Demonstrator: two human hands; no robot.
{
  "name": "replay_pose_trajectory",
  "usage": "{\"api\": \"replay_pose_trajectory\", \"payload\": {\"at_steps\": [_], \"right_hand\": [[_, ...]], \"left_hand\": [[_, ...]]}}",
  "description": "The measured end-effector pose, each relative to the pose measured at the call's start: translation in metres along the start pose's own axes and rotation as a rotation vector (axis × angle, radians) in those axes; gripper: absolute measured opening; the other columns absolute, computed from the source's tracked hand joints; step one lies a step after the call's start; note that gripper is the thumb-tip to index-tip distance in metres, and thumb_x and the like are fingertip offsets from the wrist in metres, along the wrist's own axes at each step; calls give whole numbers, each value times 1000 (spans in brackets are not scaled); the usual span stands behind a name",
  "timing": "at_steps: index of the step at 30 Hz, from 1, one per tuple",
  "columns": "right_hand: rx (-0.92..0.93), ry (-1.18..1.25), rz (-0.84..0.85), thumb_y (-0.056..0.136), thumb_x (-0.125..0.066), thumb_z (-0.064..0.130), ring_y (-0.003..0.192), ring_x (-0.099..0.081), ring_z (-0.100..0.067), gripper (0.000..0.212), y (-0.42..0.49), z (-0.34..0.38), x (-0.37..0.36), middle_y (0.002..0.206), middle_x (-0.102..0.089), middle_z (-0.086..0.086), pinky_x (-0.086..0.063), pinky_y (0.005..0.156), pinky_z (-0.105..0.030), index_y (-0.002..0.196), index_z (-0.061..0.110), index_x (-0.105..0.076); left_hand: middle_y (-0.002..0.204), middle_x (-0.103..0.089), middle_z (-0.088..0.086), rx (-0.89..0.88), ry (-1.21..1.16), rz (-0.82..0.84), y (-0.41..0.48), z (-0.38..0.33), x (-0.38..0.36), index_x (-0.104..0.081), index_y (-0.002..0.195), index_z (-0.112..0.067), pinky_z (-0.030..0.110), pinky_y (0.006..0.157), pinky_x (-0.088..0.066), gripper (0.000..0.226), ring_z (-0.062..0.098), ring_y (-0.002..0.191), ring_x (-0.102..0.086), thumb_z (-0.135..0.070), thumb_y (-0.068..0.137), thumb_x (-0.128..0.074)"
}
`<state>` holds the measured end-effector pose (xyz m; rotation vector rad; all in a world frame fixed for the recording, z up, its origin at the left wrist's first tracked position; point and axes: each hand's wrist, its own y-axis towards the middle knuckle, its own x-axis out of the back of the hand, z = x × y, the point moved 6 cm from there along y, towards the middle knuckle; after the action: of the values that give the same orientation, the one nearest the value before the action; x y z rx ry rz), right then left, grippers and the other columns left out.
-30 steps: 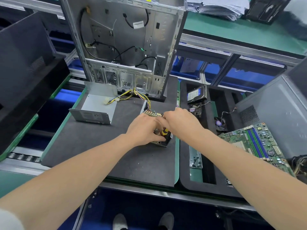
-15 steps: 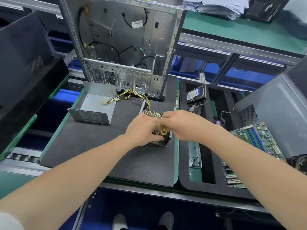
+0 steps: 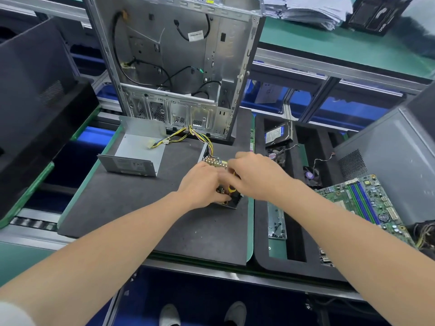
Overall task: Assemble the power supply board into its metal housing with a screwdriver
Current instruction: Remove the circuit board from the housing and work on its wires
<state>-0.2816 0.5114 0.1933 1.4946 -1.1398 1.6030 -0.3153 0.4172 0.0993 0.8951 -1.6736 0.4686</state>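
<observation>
2 hands stay put: right hand grips screwdriver (yellow handle), left hand pinches power supply board.

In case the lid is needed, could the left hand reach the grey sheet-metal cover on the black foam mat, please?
Probably yes: the grey sheet-metal cover lies on the black foam mat beside the left hand, nothing between them; the hand would first release the metal-cased power supply.

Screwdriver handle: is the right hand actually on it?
Touching. The head view shows the right hand curled over the yellow-and-black screwdriver handle, which pokes out just beneath its fingers with no gap.
</observation>
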Motion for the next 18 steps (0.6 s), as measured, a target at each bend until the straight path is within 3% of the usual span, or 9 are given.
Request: {"api": "replay_pose_trajectory", "payload": {"at_steps": [2,5,7,11,15,18], "right_hand": [[203,31,79,101,-54,31,91,-63,-29,19,-6,7,5,107,-53,-1,-49,73,-41,110,19,-65],[309,21,176,99,-58,14,97,-61,-26,17,-7,8,9,107,-56,0,-48,82,-43,114,17,-67],[265,3,133,103,-59,22,95,-61,-27,13,-3,8,9,95,-56,0,-45,76,-40,110,16,-68],[-3,-59,53,107,-47,44,80,-57,-36,37,6,1,1,70,-40,-3,-44,67,-38,92,13,-59],[-233,18,-7,109,-44,45,75,-44,-35,44,8,-6,-6,67,-30,-3,-38,66,-38,79,14,-45],[-214,-26,-9,109,-48,38,82,-59,-39,33,11,-1,-6,68,-29,-3,-40,66,-37,85,15,-53]], "left_hand": [[81,-66,-14,9,-25,-13,-1,0,2,-69,78,-33,28,78,-28,27,17,76,-56,-60,76,-73],[65,-40,-21,-4,-38,-17,-3,0,4,-68,69,-34,29,77,-28,24,15,70,-41,-56,74,-77],[63,-29,-27,-31,-26,-16,-2,-1,4,-70,68,-32,29,76,-26,24,14,70,-39,-55,75,-75],[72,-51,-25,-21,-17,-17,0,-1,2,-71,84,-36,27,79,-28,26,14,75,-54,-60,74,-72],[59,-31,-28,-33,-1,-26,-1,-3,4,-78,75,-38,28,76,-33,31,9,65,-43,-68,73,-73],[65,-54,-22,-21,-4,-51,0,-2,2,-78,73,-34,29,75,-31,34,12,63,-41,-68,73,-76]]}}
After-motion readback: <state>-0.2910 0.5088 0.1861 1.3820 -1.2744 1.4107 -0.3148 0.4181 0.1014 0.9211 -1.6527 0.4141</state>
